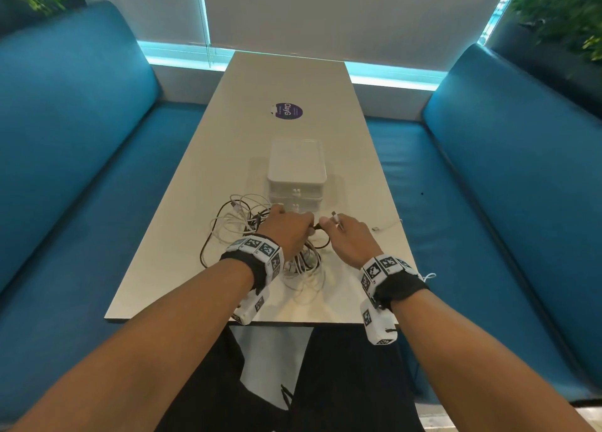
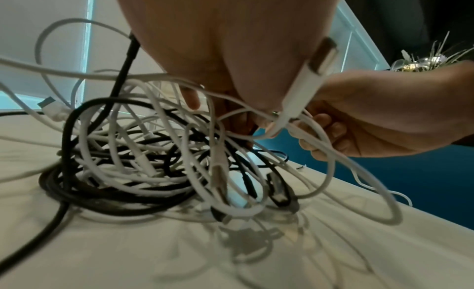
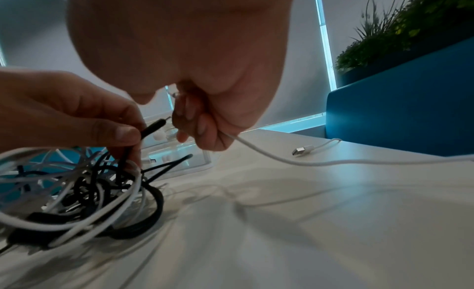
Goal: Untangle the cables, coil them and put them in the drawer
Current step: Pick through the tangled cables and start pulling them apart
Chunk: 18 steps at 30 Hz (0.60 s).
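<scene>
A tangle of white and black cables [image 1: 260,232] [image 2: 143,161] [image 3: 77,192] lies on the white table [image 1: 293,79], in front of a small white drawer unit [image 1: 296,171] [image 3: 179,157] whose drawers are closed. My left hand [image 1: 309,229] [image 3: 128,135] hovers over the tangle and pinches a black cable [image 3: 153,127] just behind its plug. Just to its right, my right hand [image 1: 329,223] [image 3: 189,127] [image 2: 323,131] has its fingers curled round a white cable [image 3: 269,157]. That cable's connector [image 1: 335,218] [image 2: 307,80] sticks up past the fingers.
A white USB plug [image 1: 376,228] [image 3: 302,150] lies on the table to the right, near the edge. A purple round sticker [image 1: 286,110] marks the far tabletop. Blue padded benches [image 1: 81,171] flank both long sides, and plants [image 1: 560,11] stand behind them.
</scene>
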{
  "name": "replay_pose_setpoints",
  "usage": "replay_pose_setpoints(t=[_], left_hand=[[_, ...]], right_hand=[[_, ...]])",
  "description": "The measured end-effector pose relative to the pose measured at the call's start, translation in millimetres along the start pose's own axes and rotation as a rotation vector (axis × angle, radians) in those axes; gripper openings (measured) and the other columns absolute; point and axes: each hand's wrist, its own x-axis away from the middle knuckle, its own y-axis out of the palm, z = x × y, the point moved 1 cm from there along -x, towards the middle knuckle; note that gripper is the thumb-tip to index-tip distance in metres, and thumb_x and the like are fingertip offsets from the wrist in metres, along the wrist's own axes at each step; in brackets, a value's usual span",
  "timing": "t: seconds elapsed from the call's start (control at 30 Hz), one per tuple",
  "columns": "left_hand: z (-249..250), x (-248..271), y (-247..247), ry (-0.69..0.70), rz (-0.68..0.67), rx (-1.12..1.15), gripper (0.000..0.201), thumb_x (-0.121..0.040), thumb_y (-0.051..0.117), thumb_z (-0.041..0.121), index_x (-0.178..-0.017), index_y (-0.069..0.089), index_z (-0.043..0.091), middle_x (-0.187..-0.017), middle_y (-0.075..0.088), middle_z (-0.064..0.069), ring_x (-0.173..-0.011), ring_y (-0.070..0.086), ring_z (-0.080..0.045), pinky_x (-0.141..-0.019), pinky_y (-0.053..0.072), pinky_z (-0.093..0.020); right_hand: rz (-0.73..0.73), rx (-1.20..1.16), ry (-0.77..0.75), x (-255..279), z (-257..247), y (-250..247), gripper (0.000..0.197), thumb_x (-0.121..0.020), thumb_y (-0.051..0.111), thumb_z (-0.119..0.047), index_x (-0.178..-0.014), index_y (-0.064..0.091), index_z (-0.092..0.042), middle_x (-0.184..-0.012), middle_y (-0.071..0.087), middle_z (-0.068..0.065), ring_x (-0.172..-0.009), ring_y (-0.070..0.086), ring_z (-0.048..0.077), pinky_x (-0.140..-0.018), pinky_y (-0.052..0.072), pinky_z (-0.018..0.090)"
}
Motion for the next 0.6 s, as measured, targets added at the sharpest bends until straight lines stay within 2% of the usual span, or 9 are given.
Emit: replay_pose_setpoints(t=[0.1,0.17,0.23,0.33,0.43,0.5,0.6], left_hand=[[2.1,3.8,2.4,-0.028,0.035,-0.015,0.015,-0.104,0.036,0.024,-0.107,0.049,0.016,-0.089,0.072,-0.007,-0.097,0.055,-0.028,-0.083,0.024,-0.033],[3.7,6.6,1.3,-0.047,0.049,0.01,0.02,-0.105,0.035,0.027,-0.11,0.05,0.015,-0.094,0.072,-0.008,-0.101,0.052,-0.029,-0.078,0.021,-0.031],[3.7,8.0,-0.1,-0.063,0.032,0.069,0.025,-0.105,0.035,0.033,-0.11,0.053,0.015,-0.096,0.071,-0.005,-0.098,0.052,-0.027,-0.077,0.02,-0.031],[1.9,8.2,2.2,-0.06,-0.052,0.034,0.023,-0.099,0.045,0.039,-0.098,0.056,0.019,-0.083,0.065,0.004,-0.086,0.05,-0.023,-0.085,0.025,-0.034],[-0.6,4.9,8.4,-0.044,-0.1,-0.105,0.02,-0.098,0.043,0.027,-0.087,0.06,0.025,-0.076,0.06,0.007,-0.086,0.056,-0.022,-0.095,0.029,-0.038],[-2.4,2.5,13.5,-0.077,-0.088,-0.074,0.025,-0.1,0.038,0.027,-0.09,0.061,0.029,-0.079,0.061,0.007,-0.089,0.05,-0.024,-0.095,0.03,-0.038],[-6.0,2.2,21.2,-0.075,-0.034,0.011,0.026,-0.103,0.033,0.033,-0.089,0.054,0.039,-0.074,0.063,0.006,-0.085,0.051,-0.023,-0.099,0.029,-0.041]], right_hand=[[-0.036,0.055,-0.068,-0.2,-4.9,1.7,0.036,-0.096,0.049,-0.048,-0.095,0.067,-0.017,-0.088,0.068,0.003,-0.082,0.059,0.019,-0.069,0.039,0.032],[-0.045,0.038,-0.097,-0.7,-6.7,3.7,0.03,-0.098,0.05,-0.042,-0.087,0.066,-0.019,-0.085,0.068,0.004,-0.08,0.059,0.02,-0.065,0.04,0.03],[-0.028,-0.006,-0.105,-1.5,-7.3,4.8,0.026,-0.098,0.053,-0.037,-0.078,0.061,-0.023,-0.078,0.066,0.004,-0.075,0.057,0.02,-0.059,0.037,0.025],[0.008,0.004,-0.102,-4.2,-7.5,6.4,0.024,-0.099,0.052,-0.031,-0.079,0.06,-0.021,-0.078,0.063,0.002,-0.075,0.055,0.022,-0.061,0.031,0.031],[0.044,0.017,-0.11,-5.5,-9.3,7.0,0.024,-0.1,0.051,-0.03,-0.083,0.06,-0.014,-0.08,0.062,0.004,-0.075,0.053,0.024,-0.065,0.027,0.03],[0.033,0.011,-0.099,-4.5,-9.8,7.0,0.031,-0.099,0.051,-0.035,-0.085,0.063,-0.009,-0.081,0.065,0.006,-0.076,0.055,0.024,-0.065,0.031,0.031],[0.003,-0.037,-0.064,-4.9,-5.1,10.5,0.036,-0.099,0.049,-0.039,-0.086,0.067,-0.01,-0.084,0.069,0.008,-0.079,0.059,0.025,-0.066,0.038,0.032]])
